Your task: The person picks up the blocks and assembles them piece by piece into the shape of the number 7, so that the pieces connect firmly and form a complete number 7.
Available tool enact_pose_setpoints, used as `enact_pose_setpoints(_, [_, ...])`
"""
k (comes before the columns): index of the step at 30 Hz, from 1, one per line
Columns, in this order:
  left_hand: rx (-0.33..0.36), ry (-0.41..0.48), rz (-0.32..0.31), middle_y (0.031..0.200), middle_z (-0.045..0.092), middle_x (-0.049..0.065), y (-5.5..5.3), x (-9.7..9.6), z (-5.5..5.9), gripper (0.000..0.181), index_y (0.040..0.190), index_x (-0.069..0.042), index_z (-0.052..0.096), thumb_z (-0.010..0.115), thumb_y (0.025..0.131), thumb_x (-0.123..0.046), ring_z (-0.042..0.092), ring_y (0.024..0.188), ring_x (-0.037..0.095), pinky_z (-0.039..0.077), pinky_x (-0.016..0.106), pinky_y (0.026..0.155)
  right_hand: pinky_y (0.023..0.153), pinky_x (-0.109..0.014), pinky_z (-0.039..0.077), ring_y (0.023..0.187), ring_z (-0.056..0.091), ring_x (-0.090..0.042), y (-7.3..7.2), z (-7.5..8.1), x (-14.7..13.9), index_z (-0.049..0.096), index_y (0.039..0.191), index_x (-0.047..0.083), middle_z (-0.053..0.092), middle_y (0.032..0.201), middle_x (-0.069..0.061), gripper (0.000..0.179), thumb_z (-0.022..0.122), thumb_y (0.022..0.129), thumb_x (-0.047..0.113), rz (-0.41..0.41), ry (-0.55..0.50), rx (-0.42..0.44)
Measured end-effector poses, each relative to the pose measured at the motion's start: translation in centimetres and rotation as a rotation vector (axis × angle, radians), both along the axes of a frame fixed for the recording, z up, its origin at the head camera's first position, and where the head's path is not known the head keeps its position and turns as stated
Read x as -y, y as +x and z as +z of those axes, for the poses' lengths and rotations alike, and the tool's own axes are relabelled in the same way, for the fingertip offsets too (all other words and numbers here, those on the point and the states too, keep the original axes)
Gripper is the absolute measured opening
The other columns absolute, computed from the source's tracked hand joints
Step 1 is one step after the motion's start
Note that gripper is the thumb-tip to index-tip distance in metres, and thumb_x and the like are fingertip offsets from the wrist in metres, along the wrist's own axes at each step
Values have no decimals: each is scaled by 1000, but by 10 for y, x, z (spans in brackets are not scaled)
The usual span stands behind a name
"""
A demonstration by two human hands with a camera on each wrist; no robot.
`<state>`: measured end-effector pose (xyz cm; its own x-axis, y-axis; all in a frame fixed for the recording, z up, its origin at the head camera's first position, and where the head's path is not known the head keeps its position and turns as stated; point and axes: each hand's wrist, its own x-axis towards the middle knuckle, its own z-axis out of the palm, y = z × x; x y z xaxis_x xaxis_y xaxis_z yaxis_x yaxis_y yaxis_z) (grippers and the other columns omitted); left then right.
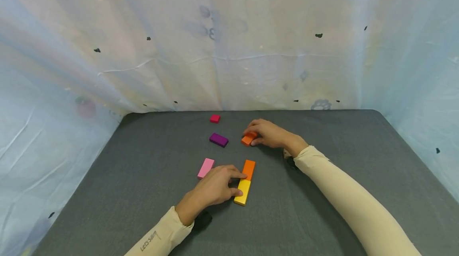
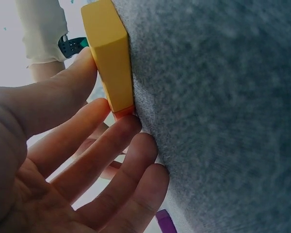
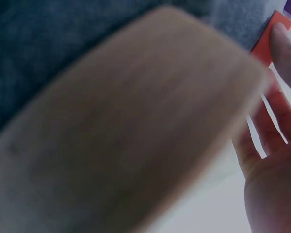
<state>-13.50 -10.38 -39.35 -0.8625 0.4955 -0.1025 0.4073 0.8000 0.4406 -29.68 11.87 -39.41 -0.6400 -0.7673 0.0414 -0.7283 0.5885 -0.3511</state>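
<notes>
My left hand (image 1: 216, 184) is over a yellow block (image 1: 242, 193). Its thumb touches the yellow block, and the index fingertip rests where this block meets an orange block (image 1: 249, 169). The two lie end to end in one line on the dark table. In the left wrist view the other fingers (image 2: 145, 150) stretch out loosely past the yellow block's end. Farther back, my right hand (image 1: 270, 133) pinches a second orange block (image 1: 246, 140) between thumb and fingers. That block (image 3: 266, 41) is partly hidden by the hand in the right wrist view.
A pink block (image 1: 206, 168) lies just left of my left hand, partly covered by it. A purple block (image 1: 218, 139) and a small red block (image 1: 215, 118) lie farther back. A blurred wooden piece (image 3: 126, 121) fills much of the right wrist view. Hanging sheets (image 1: 251, 69) surround the table.
</notes>
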Motion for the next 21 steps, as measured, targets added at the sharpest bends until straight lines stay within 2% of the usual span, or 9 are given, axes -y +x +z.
enact_pose_setpoints(14, [-13, 5, -6, 119, 68, -7, 0, -1, -1, 43, 127, -25, 70, 79, 85, -30, 61, 110, 12, 51, 36, 96, 106, -48, 45, 121, 57, -26, 8, 3, 1, 69, 125, 16, 64, 127, -5, 33, 71, 92, 22, 38, 3, 1])
enact_pose_setpoints(21, [-10, 33, -17, 119, 68, -6, -1, 1, -2, 42, 126, -23, 71, 80, 85, -29, 61, 96, 10, 51, 28, 84, 106, -47, 45, 120, 57, -25, 12, 3, 1, 70, 123, 18, 65, 125, -4, 32, 71, 92, 24, 36, -37, -17])
